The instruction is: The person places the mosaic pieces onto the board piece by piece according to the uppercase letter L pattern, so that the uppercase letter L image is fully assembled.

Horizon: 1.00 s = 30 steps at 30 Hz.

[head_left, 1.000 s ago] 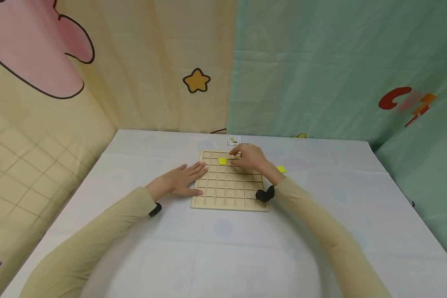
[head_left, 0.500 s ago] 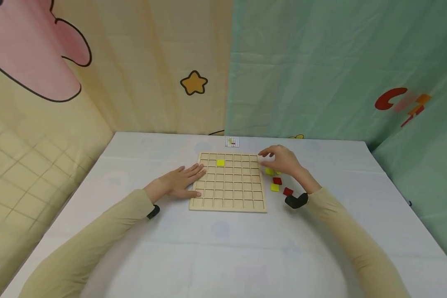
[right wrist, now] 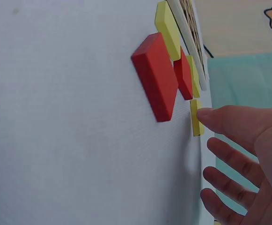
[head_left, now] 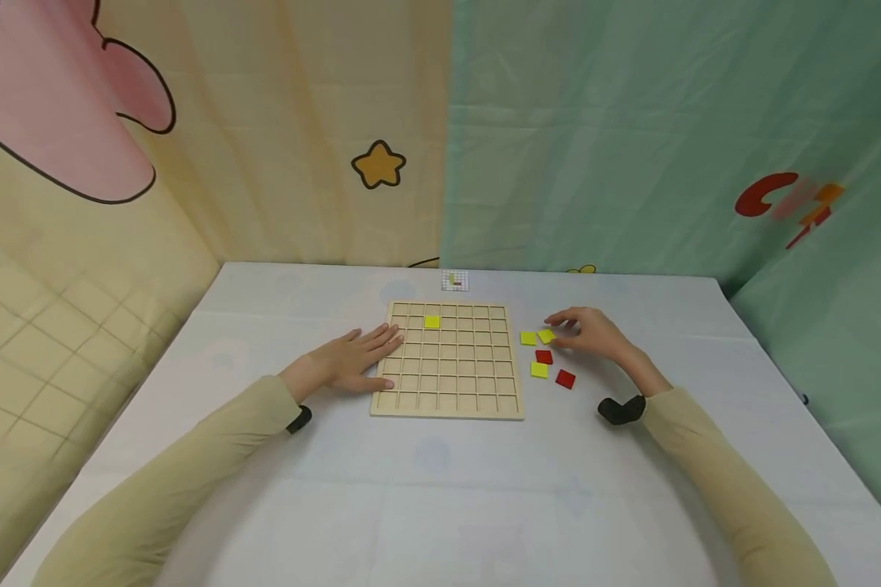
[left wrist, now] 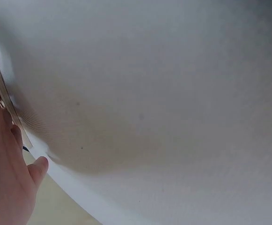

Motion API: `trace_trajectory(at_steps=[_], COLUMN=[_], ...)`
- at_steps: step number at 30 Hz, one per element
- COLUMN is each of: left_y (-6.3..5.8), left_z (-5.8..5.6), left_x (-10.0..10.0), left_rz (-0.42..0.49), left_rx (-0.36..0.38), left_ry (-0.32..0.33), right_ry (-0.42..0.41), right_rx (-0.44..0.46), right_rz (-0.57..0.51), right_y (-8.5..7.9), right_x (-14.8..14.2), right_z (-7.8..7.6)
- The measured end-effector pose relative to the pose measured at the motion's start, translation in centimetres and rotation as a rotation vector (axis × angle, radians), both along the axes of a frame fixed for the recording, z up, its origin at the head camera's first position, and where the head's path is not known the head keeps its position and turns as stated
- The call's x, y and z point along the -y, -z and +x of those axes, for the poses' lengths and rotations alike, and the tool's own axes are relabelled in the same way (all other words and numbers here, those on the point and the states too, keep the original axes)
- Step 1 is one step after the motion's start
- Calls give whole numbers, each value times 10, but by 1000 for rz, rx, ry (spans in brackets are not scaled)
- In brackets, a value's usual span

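In the head view a wooden grid board (head_left: 455,359) lies on the table, with one yellow tile (head_left: 431,322) in a cell of its second row. My left hand (head_left: 345,359) rests flat with spread fingers on the board's left edge. To the right of the board my right hand (head_left: 595,334) reaches a loose yellow tile (head_left: 546,336), thumb tip right at it and fingers loosely bent above. In the right wrist view the thumb overlaps that tile (right wrist: 195,119), and the other fingers stand apart. Another yellow tile (head_left: 529,338) lies just left of it.
Nearer me lie a red tile (head_left: 544,357), a third loose yellow tile (head_left: 539,370) and a second red tile (head_left: 565,379). A small printed grid card (head_left: 455,280) sits behind the board at the table's back edge. Curtains (head_left: 595,147) hang behind the table.
My right hand has moved from over the board to the right, down to the loose tiles, which it uncovered. The left hand has stayed on the board's edge.
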<state>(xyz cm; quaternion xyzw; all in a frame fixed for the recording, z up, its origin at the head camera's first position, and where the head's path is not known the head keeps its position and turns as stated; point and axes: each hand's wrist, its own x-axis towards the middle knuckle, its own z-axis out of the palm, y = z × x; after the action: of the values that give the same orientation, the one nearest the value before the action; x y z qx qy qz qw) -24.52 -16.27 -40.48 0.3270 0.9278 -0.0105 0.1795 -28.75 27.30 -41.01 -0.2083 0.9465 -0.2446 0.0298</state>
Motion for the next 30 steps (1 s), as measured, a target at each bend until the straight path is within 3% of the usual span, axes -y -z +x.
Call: trace_trajectory(at_steps=[12, 21, 30], left_y=[-2, -1, -5], left_z=[1, 2, 4], left_x=[0, -1, 0], left_rz=[-6, -7, 18], left_rx=[-1, -6, -16], left_ry=[1, 8, 28], right_ry=[-56, -10, 35], right_rx=[-1, -22, -102], right_rz=[0, 123, 161], right_y=[7, 3, -2], right_x=[-7, -5, 0], right_z=[-7, -4, 2])
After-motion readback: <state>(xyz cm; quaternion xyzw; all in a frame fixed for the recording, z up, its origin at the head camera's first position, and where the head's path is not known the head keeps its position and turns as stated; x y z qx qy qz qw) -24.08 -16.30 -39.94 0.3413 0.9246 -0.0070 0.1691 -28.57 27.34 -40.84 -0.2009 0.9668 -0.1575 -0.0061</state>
